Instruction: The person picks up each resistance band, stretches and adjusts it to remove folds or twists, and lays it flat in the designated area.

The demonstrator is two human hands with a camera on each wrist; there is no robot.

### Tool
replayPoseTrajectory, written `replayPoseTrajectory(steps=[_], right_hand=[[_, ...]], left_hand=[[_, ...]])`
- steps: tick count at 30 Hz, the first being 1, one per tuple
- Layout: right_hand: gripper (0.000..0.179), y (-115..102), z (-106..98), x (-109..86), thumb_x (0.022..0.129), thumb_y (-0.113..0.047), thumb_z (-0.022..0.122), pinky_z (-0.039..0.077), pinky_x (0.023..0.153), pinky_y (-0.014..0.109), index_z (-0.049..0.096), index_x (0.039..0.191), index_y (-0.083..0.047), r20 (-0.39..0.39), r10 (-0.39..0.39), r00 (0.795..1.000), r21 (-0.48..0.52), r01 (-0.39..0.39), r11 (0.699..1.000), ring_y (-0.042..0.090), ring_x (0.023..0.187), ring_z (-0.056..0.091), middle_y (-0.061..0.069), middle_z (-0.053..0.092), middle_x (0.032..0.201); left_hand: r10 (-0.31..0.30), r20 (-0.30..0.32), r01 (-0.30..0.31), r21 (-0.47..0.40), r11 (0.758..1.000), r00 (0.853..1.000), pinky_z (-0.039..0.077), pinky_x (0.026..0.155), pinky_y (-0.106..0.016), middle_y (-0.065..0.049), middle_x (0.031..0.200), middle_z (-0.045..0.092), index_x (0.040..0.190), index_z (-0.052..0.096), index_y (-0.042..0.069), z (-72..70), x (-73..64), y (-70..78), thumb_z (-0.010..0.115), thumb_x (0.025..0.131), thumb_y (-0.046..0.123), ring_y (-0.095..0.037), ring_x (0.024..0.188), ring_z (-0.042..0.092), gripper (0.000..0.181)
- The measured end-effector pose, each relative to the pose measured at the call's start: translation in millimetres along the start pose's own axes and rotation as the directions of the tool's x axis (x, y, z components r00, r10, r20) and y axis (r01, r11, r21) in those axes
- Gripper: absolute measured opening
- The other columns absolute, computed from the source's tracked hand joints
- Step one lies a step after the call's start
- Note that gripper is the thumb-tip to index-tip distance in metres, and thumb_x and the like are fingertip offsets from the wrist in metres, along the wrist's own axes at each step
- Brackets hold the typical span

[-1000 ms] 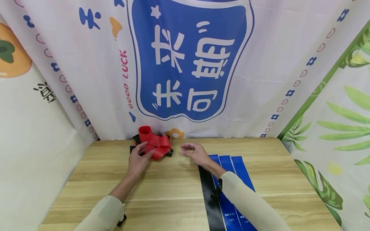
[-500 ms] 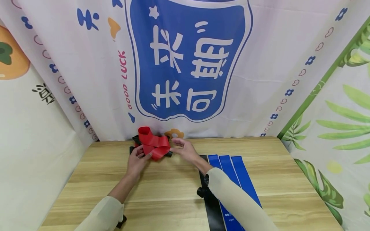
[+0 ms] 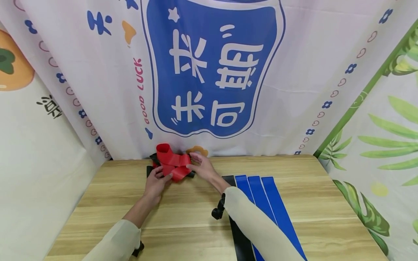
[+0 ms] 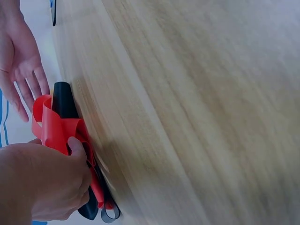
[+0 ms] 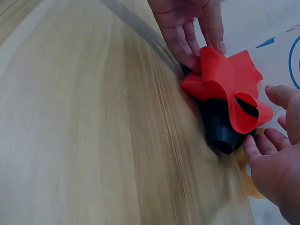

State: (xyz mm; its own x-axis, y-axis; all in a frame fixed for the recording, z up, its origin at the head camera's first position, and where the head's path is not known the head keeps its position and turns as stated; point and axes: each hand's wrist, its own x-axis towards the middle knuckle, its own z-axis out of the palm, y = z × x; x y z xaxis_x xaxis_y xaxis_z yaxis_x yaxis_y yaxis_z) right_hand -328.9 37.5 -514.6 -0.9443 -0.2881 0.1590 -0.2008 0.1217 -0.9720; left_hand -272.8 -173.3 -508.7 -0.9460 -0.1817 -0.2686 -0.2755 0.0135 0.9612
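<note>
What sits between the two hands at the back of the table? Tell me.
In the head view, a tangled pile of red bands and black bands lies between the left hand and right hand, both touching it.

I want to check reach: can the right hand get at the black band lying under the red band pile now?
Probably yes. The right hand is already beside the red band, and the black band pokes out uncovered toward its fingers.

Black bands lie largely hidden under the red band; a sleeve covers the flat black strip's middle.
</note>
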Motion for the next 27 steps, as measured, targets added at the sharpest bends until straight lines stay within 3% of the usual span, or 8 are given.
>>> replayPoseTrajectory(steps=[6,15,20,27], right_hand=[[0.056,0.1,5.3,6.5,0.099,-0.006,0.074,0.046,0.118,0.046,0.053,0.151,0.005,-0.018,-0.006,1.0,-0.045,0.005,0.999,0.038,0.138,0.057,0.021,0.059,0.149],[0.05,-2.0,10.0,4.8,0.095,-0.001,0.078,0.058,0.098,0.037,0.063,0.142,0.003,-0.038,0.033,0.999,-0.034,-0.034,0.999,0.032,0.113,0.069,0.019,0.072,0.125],[0.042,-2.3,11.7,3.2,0.092,0.004,0.075,0.055,0.085,0.027,0.069,0.134,0.001,-0.048,0.03,0.998,-0.103,-0.035,0.994,0.018,0.096,0.064,0.014,0.072,0.111],[0.044,-2.9,12.1,-0.5,0.089,0.01,0.066,0.051,0.076,0.022,0.072,0.131,-0.001,-0.06,0.066,0.996,-0.147,-0.074,0.986,0.013,0.088,0.061,0.012,0.074,0.105]], left_hand=[[0.019,0.0,-0.019,-0.048,0.999,1.0,0.055,0.107,-0.041,-0.026,0.152,0.043,0.16,0.035,0.003,3.9,2.7,1.3,0.068,0.102,0.001,-0.032,0.127,0.055,0.067],[0.03,-0.044,-0.033,-0.083,0.996,0.999,0.061,0.091,-0.029,-0.021,0.143,0.047,0.157,0.039,0.004,5.2,2.9,0.6,0.067,0.1,-0.006,-0.022,0.11,0.061,0.064],[0.026,-0.056,-0.03,-0.086,0.996,0.998,0.061,0.09,-0.027,-0.023,0.147,0.046,0.159,0.035,0.005,2.5,-2.0,1.7,0.066,0.101,-0.005,-0.024,0.112,0.061,0.067],[0.053,-0.067,-0.06,-0.096,0.994,0.996,0.061,0.082,-0.022,-0.018,0.128,0.05,0.16,0.033,0.0,-2.8,-7.9,0.6,0.068,0.099,-0.006,-0.006,0.086,0.061,0.071]])
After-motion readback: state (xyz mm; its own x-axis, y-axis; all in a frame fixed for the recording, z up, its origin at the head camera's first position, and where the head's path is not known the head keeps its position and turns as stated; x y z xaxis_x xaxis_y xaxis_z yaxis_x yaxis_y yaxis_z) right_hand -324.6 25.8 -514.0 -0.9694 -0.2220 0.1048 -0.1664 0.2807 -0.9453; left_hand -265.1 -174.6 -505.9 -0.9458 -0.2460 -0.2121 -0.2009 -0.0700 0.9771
